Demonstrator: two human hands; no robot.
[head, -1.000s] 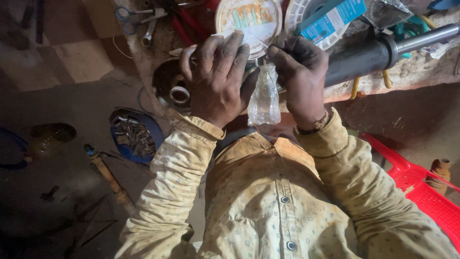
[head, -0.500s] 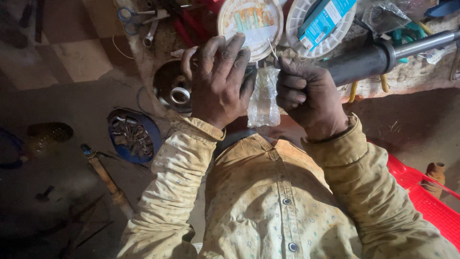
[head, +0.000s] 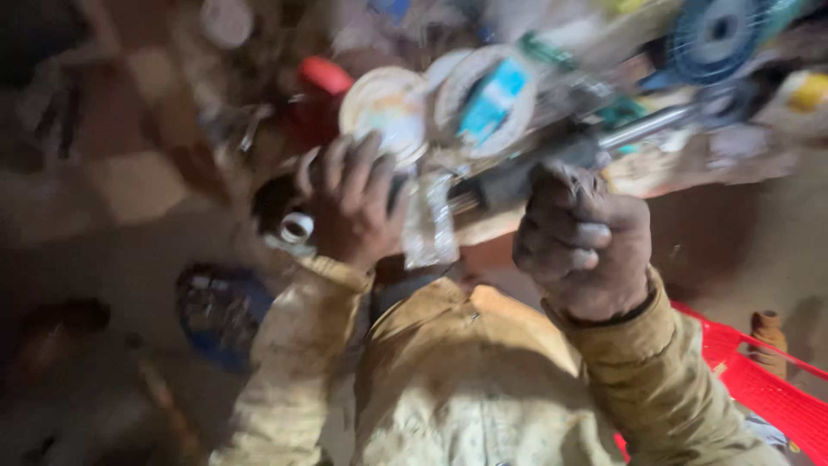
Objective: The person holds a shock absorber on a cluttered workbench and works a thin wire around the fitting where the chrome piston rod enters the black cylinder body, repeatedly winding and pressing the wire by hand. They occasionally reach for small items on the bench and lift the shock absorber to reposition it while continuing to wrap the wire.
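On the far left the floor is dark and blurred; a round blue-rimmed dish of small metal parts (head: 216,312) sits low on the floor, near the person's left elbow. Just right of it and higher, a small white ring-shaped fitting (head: 296,228) shows at the edge of a dark round object, touching the heel of the left hand (head: 355,207). That hand lies palm down with its fingers spread and curved over the dark object; whether it grips anything underneath cannot be told.

Between the two hands hangs a small clear crumpled plastic bag (head: 429,226), its top close beside the left hand's fingertips. How it is held is too blurred to tell. Beyond it, farther away, lie a round white lid with a printed label (head: 385,108) and a second white round lid carrying a blue packet (head: 492,99).

To the right, the right hand (head: 585,242) is closed into a tight fist, raised near the end of a dark cylindrical tool with a shiny metal shaft (head: 552,155) that runs off to the right; what the fist encloses is hidden. Low at the far right is a red plastic crate (head: 759,380).
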